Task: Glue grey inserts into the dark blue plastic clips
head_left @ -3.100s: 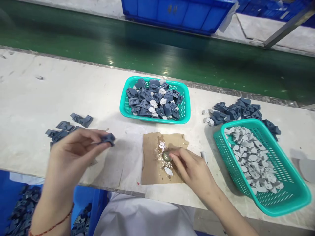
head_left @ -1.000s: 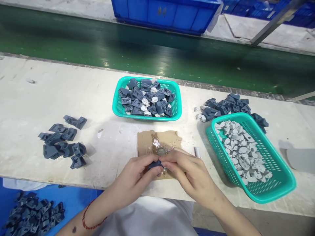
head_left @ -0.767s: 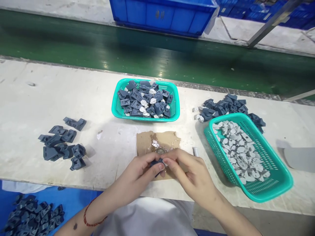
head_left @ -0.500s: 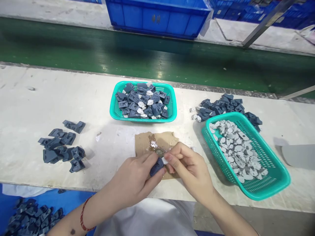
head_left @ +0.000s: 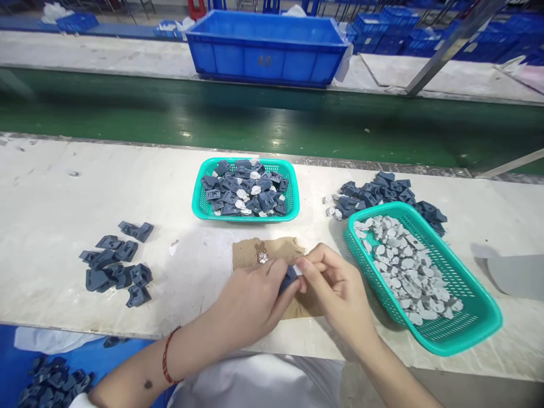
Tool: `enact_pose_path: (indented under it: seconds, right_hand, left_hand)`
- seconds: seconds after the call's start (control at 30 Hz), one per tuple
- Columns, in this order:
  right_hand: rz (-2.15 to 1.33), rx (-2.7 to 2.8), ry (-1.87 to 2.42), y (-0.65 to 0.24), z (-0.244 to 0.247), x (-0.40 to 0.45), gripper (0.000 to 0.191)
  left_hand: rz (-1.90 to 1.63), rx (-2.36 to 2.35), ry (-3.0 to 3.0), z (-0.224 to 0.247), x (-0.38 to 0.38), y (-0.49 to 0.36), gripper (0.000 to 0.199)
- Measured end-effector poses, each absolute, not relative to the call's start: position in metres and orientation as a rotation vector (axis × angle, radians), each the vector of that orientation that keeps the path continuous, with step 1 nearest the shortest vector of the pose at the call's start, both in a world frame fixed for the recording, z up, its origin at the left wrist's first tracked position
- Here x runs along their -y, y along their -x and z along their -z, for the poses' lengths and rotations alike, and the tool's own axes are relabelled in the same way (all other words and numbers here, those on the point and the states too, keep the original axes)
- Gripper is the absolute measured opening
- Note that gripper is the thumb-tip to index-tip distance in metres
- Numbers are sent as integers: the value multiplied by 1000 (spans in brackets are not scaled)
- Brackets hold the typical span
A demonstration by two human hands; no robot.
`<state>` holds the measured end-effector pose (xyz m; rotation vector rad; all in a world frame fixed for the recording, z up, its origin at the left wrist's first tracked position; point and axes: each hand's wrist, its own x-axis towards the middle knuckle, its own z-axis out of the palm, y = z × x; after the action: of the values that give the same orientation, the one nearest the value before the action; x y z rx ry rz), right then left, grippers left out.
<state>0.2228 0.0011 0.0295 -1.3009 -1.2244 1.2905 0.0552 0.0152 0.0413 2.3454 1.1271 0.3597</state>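
Note:
My left hand is closed around a dark blue-grey plastic part, held over a piece of brown cardboard. Pinched in the fingertips of my right hand is a small white plastic piece, which meets the edge of the dark part. My fingers cover much of both pieces, so I cannot tell whether one is inside the other. A shiny wet-looking patch shows on the cardboard just beyond my left fingers.
A green basket of dark and white parts stands ahead; another green basket with white pieces is at right. Dark parts lie in a left pile and a right pile. Beyond runs a green belt and a blue crate.
The camera view has tilted up, showing more background. Both hands have shifted slightly right over the cardboard, still holding the two pieces together. A round greenish spot near the fingers is now covered.

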Motion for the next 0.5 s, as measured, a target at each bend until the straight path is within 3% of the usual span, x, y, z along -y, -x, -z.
enact_pose_path:
  seconds: [0.13, 0.27, 0.4, 0.5]
  right_hand:
    - [-1167, 1199, 1282, -233, -30, -6, 26]
    - [-841, 1217, 1409, -271, -40, 3, 27]
    - [-431, 1253, 1830, -333, -49, 8, 24]
    - [-334, 1559, 2080, -369, -44, 2, 29]
  left_hand:
    - [-380, -1094, -2488, -54, -49, -60, 25]
    - [-502, -1377, -2651, -62, -94, -73, 37]
    - [-528, -1518, -2653, -47, -121, -90, 49]
    - [-508, -1462, -2660, -35, -119, -89, 55]
